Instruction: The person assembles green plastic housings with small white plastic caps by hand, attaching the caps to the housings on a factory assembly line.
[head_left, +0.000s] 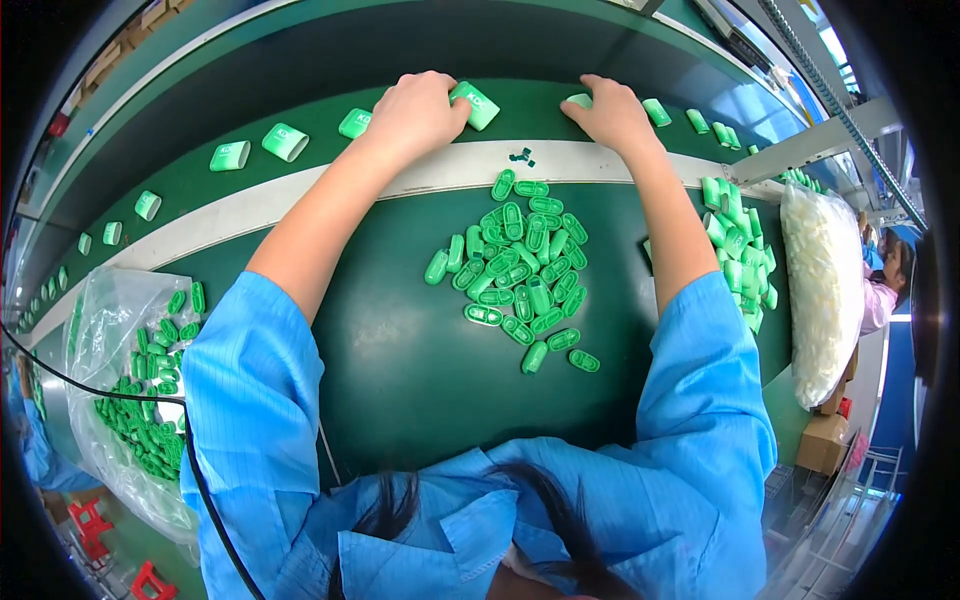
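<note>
My left hand (420, 112) reaches over the belt, its fingers and thumb closed on the edge of a light-green plastic case (478, 106). My right hand (610, 110) is farther right on the belt, thumb and forefinger around another green case (580, 100), which is mostly hidden by the hand. Nearer to me, between my forearms, lies a loose pile of small oval green plastic caps (525, 260) on the green worktop (390, 350). A few tiny dark-green bits (522, 156) sit on the white rail (430, 172) between the belt and the worktop.
More green cases (285, 142) stretch along the belt (340, 98) both ways. At left lies a clear bag (90, 330) of green caps. Stacked green cases (738, 245) and a bag of whitish pieces (822, 290) are at right. A black cable (195, 470) passes my left sleeve.
</note>
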